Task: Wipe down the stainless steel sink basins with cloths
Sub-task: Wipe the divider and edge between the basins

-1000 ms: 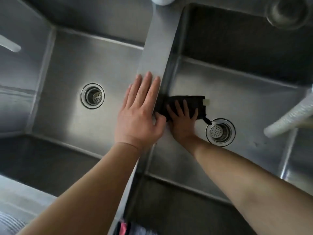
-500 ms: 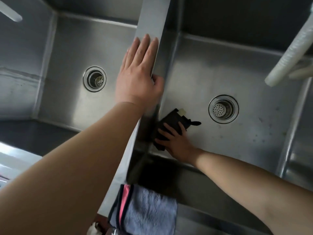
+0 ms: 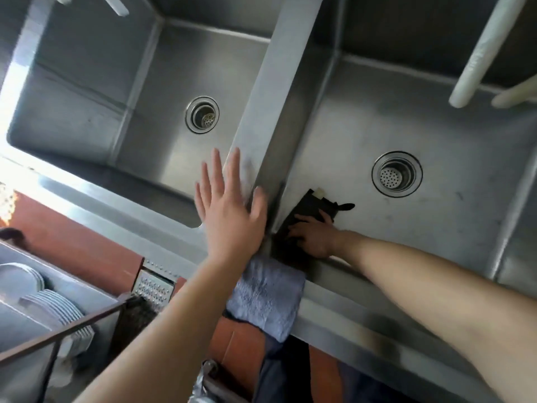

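Note:
A double stainless steel sink fills the view. My right hand [image 3: 312, 237] presses a black cloth [image 3: 311, 206] flat against the floor of the right basin [image 3: 436, 228], in its near left corner beside the divider [image 3: 279, 91]. My left hand [image 3: 229, 210] lies with straight, spread fingers on the near end of the divider, holding nothing. The left basin [image 3: 162, 82] has a round drain [image 3: 202, 114] in its floor, and the right basin's drain [image 3: 396, 173] lies to the right of the cloth.
A grey-blue towel [image 3: 267, 298] hangs over the sink's front rim [image 3: 377, 321] under my left wrist. White hoses [image 3: 479, 53] hang over the right basin. At lower left are stacked plates [image 3: 52, 303] and a metal grater [image 3: 152, 289] above a red floor.
My right hand has drawn the black cloth toward the near left corner of the right basin. My left hand has slid back along the divider toward the front rim. The view has tilted down.

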